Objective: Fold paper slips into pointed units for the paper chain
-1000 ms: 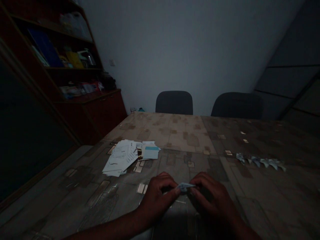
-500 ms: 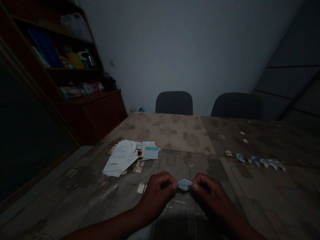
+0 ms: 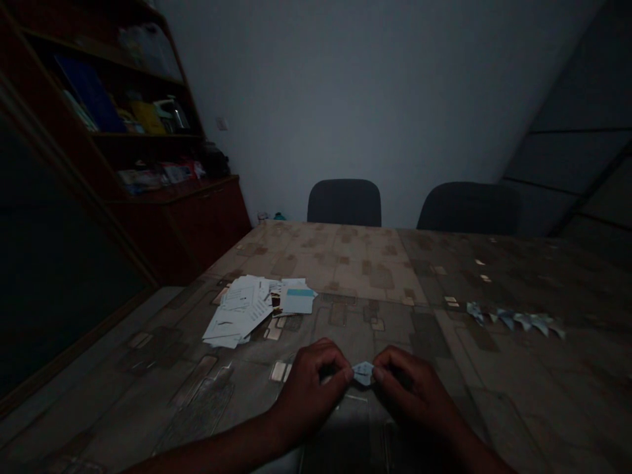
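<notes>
A small folded piece of paper (image 3: 363, 373), pale with dark print, is held just over the near part of the table. My left hand (image 3: 316, 375) pinches its left end between thumb and forefinger. At its right end, the thumb and forefinger of my right hand (image 3: 407, 382) close on it in the same way. Left of my hands lies a loose pile of printed paper slips (image 3: 241, 313), with a blue-striped slip (image 3: 299, 299) at its right side. Over on the right, several folded paper pieces (image 3: 516, 320) stand in a row.
The table wears a patterned cloth (image 3: 340, 263). Beyond its far edge stand two dark chairs (image 3: 344, 202), before a pale wall. A wooden cabinet (image 3: 197, 217) with filled shelves rises at the left.
My right hand has shifted slightly left, closer to my left hand. Between them the folded paper has turned a little and sits slightly lower. The pile and the row are unmoved.
</notes>
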Demonstrator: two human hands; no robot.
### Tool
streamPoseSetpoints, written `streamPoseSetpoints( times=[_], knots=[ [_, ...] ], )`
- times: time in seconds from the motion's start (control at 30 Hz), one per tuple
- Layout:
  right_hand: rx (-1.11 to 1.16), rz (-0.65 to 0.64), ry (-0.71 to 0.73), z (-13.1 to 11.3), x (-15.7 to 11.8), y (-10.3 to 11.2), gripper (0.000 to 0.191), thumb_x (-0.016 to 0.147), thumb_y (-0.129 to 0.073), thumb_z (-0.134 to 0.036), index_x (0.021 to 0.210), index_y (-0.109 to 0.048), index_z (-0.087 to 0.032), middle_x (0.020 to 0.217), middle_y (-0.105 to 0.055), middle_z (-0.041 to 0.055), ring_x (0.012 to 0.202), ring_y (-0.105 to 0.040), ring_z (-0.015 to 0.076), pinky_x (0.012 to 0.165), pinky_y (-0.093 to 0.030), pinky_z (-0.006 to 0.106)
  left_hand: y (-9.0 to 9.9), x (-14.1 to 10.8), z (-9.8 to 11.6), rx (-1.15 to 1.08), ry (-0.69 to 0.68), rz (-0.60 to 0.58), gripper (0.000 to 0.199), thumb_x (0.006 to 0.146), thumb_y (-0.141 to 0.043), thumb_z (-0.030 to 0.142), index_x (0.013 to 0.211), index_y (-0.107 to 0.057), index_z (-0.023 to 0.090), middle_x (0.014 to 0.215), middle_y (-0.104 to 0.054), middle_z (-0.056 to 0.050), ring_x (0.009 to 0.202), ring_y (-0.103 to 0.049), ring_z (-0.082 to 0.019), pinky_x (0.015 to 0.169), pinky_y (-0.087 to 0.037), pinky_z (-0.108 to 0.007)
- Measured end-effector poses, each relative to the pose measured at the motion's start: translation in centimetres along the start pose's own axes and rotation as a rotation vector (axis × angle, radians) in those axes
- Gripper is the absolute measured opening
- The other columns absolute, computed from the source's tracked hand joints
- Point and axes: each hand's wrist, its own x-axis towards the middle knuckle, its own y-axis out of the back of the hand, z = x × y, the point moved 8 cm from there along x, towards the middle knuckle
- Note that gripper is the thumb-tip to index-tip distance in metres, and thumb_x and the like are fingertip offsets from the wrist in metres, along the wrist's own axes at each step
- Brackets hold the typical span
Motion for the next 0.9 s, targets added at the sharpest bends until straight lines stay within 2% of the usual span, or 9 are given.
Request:
streamPoseSetpoints(
  times=[0.2, 0.37, 0.43, 0.63, 0.73, 0.9],
  knots=[
    [0.089, -0.046, -0.057, 1.4, 0.2, -1.1, 0.021, 0.082, -0.050, -0.033, 0.069, -0.055, -0.019, 0.062, -0.049, -0.0026, 0.059, -0.046, 0.0138, 0.055, -0.033, 0.024, -0.4, 0.0, -0.1, -0.016, 0.022, -0.036, 0.022, 0.078, -0.059, 0.026, 0.060, -0.061, 0.015, 0.065, -0.057, -0.003, 0.065, -0.054, -0.016, 0.062, -0.038, -0.025],
    [0.125, -0.004, -0.109, 1.3, 0.1, -1.4, 0.021, 0.082, -0.048, -0.035, 0.067, -0.050, -0.020, 0.059, -0.043, -0.0047, 0.057, -0.040, 0.0129, 0.053, -0.029, 0.024, -0.5, 0.0, 0.0, 0.019, 0.009, -0.028, 0.020, 0.077, -0.060, 0.024, 0.059, -0.061, 0.014, 0.064, -0.057, -0.003, 0.067, -0.054, -0.016, 0.064, -0.037, -0.025],
    [0.133, -0.004, -0.117, 1.3, 0.0, -1.4, 0.024, 0.084, -0.047, -0.037, 0.067, -0.049, -0.020, 0.059, -0.042, -0.0052, 0.057, -0.040, 0.0128, 0.053, -0.029, 0.024, -0.4, 0.2, -0.2, -0.030, 0.052, -0.036, 0.022, 0.076, -0.061, 0.027, 0.058, -0.060, 0.014, 0.063, -0.056, -0.002, 0.064, -0.052, -0.015, 0.061, -0.036, -0.025],
    [0.251, -0.020, -0.225, 2.2, -0.2, -1.6, 0.034, 0.087, -0.048, -0.049, 0.069, -0.047, -0.021, 0.059, -0.040, -0.0061, 0.055, -0.038, 0.0119, 0.052, -0.028, 0.023, -0.5, 0.6, -2.8, -0.369, 0.328, -0.049, 0.029, 0.068, -0.071, 0.039, 0.059, -0.058, 0.014, 0.051, -0.052, 0.002, 0.049, -0.042, -0.010, 0.050, -0.030, -0.022],
    [0.298, -0.020, -0.241, 2.5, -0.3, -2.0, 0.038, 0.087, -0.048, -0.054, 0.069, -0.047, -0.021, 0.057, -0.040, -0.0067, 0.053, -0.036, 0.0110, 0.050, -0.027, 0.023, -0.6, 0.8, -3.3, -0.472, 0.358, -0.061, 0.033, 0.066, -0.074, 0.042, 0.061, -0.059, 0.013, 0.053, -0.055, 0.000, 0.050, -0.044, -0.010, 0.050, -0.030, -0.022],
    [0.298, -0.071, -0.218, 2.3, -0.4, -2.5, 0.042, 0.087, -0.046, -0.058, 0.070, -0.048, -0.020, 0.056, -0.040, -0.0063, 0.052, -0.035, 0.0110, 0.051, -0.026, 0.023, -0.4, 0.8, -3.0, -0.431, 0.334, -0.063, 0.034, 0.067, -0.075, 0.043, 0.062, -0.060, 0.013, 0.053, -0.054, 0.001, 0.051, -0.044, -0.010, 0.050, -0.031, -0.021]
  ],
)
